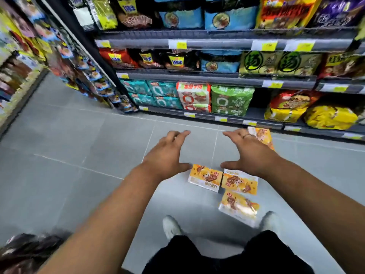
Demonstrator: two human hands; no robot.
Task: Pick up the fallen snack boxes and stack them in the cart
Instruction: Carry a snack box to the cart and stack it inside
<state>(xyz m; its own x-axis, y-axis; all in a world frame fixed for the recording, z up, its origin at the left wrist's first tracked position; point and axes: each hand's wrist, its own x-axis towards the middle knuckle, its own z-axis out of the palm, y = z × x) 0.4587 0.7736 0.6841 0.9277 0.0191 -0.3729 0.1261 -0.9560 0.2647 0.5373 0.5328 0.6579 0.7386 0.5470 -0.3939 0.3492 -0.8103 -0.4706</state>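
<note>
While both hands are hanging spread and empty over the floor, the smart play is squaring palms against a box's short ends before lifting. Left hand (167, 153) and right hand (246, 153) are hovering above three snack boxes (205, 177) lying near the shoes; a fourth box (261, 135) is peeking past the right fingers. No cart showing.

Orange-and-white snack boxes (205, 177), grey floor (69, 139)

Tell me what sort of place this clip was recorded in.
Most likely a supermarket or grocery aisle: tiered shelves packed with bagged snacks, yellow price tags along the shelf edges, and a grey tiled floor where orange snack boxes lie.
</note>
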